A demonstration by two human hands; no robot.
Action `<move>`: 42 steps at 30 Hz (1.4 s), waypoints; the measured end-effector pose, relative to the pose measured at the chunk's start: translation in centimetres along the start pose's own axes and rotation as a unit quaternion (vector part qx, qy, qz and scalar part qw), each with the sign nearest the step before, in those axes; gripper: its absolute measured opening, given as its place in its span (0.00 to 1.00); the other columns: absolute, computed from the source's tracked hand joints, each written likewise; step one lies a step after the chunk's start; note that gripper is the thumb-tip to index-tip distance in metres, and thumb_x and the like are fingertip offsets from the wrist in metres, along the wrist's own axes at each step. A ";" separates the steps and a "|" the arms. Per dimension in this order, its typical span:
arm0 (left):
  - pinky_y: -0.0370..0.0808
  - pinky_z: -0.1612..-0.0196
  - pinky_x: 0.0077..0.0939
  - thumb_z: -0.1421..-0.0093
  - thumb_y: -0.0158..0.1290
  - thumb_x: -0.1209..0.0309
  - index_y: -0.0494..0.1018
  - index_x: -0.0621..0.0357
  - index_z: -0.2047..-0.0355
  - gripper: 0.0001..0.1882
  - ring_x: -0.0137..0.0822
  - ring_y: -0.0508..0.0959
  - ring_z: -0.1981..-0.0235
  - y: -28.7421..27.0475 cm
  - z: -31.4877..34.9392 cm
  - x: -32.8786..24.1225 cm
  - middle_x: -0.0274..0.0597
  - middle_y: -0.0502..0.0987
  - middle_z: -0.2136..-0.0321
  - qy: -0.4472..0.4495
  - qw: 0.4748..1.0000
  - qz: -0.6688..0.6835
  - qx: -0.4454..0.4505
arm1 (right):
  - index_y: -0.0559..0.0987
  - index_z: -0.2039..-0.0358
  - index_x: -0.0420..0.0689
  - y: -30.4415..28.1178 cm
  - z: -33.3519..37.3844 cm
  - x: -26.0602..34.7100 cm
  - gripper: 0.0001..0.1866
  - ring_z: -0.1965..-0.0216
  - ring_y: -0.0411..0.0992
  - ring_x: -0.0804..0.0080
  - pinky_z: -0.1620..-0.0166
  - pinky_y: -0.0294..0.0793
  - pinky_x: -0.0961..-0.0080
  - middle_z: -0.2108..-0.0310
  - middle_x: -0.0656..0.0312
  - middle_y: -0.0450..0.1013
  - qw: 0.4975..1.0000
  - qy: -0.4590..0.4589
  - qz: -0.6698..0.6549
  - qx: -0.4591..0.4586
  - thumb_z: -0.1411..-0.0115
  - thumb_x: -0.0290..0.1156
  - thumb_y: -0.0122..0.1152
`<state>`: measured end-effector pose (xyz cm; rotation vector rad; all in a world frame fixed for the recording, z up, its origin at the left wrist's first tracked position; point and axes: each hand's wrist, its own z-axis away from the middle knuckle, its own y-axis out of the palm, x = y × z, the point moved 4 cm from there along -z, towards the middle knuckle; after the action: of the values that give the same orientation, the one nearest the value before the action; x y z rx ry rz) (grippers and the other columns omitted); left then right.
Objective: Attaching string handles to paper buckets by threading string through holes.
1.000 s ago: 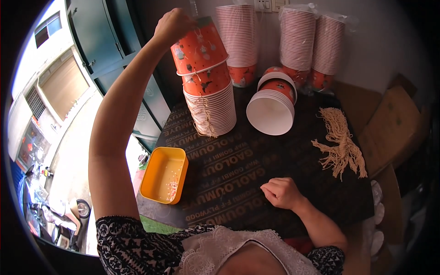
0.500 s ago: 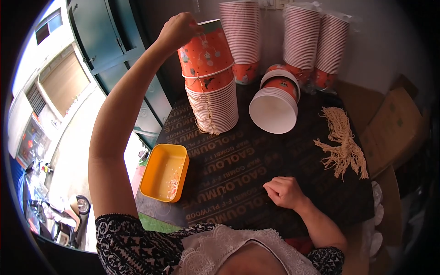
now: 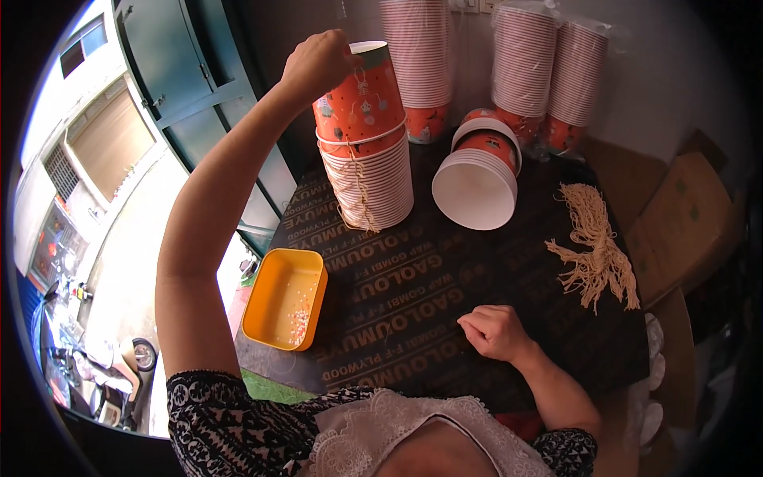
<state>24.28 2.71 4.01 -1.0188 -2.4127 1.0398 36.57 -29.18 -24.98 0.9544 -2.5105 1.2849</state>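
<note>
At the top of an upside-down stack of paper buckets (image 3: 373, 179), my left hand (image 3: 319, 67) grips the uppermost orange patterned paper bucket (image 3: 364, 103) by its upper edge. That bucket is upside down too, its white rim low on the stack. Beige strings (image 3: 359, 195) hang down the stack's front. My right hand (image 3: 494, 331) is closed over the near part of the table; whatever its curled fingers hold, if anything, is hidden. A yellow tray (image 3: 266, 306) with small pale and reddish bits lies left of it.
More paper buckets (image 3: 474, 191) lie on their side, openings toward me. Tall wrapped bucket stacks (image 3: 524, 63) stand along the back wall. A bundle of beige strings (image 3: 592, 246) rests on the dark plywood tabletop (image 3: 397, 318). Cardboard (image 3: 675, 222) leans at the right; a green door (image 3: 171, 67) stands left.
My left hand has lowered the top bucket further over the stack, so its rim sits closer to the rims below. My right hand has stayed in place.
</note>
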 end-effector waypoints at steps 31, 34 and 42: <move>0.57 0.45 0.61 0.50 0.55 0.68 0.72 0.65 0.66 0.14 0.54 0.68 0.47 1.4 5.9 -4.0 0.58 0.70 0.53 0.063 0.949 -0.202 -0.236 | 0.78 0.78 0.40 0.7 0.2 -0.3 0.01 0.77 0.74 0.60 0.73 0.73 0.69 0.80 0.57 0.73 1.000 0.013 0.000 -0.012 0.50 0.22 0.60; 0.64 0.46 0.48 0.51 0.53 0.77 0.70 0.62 0.61 0.14 0.56 0.65 0.47 2.3 8.3 -8.1 0.56 0.63 0.48 0.164 0.954 0.014 -0.251 | 0.77 0.74 0.40 0.2 0.2 -0.7 0.01 0.74 0.73 0.58 0.71 0.73 0.69 0.77 0.56 0.73 0.996 0.059 0.004 -0.060 0.49 0.22 0.59; 0.73 0.66 0.49 0.48 0.56 0.71 0.64 0.64 0.67 0.14 0.58 0.76 0.67 16.0 16.2 -11.2 0.58 0.73 0.68 0.001 0.959 0.281 0.028 | 0.70 0.68 0.38 -4.3 -2.6 -6.0 0.08 0.76 0.69 0.69 0.72 0.70 0.75 0.72 0.57 0.68 0.969 0.124 0.074 -0.200 0.48 0.17 0.59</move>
<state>31.18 -5.83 -18.90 -1.7396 -2.1150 1.2630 43.55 -26.24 -22.96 0.4920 -2.5329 0.8175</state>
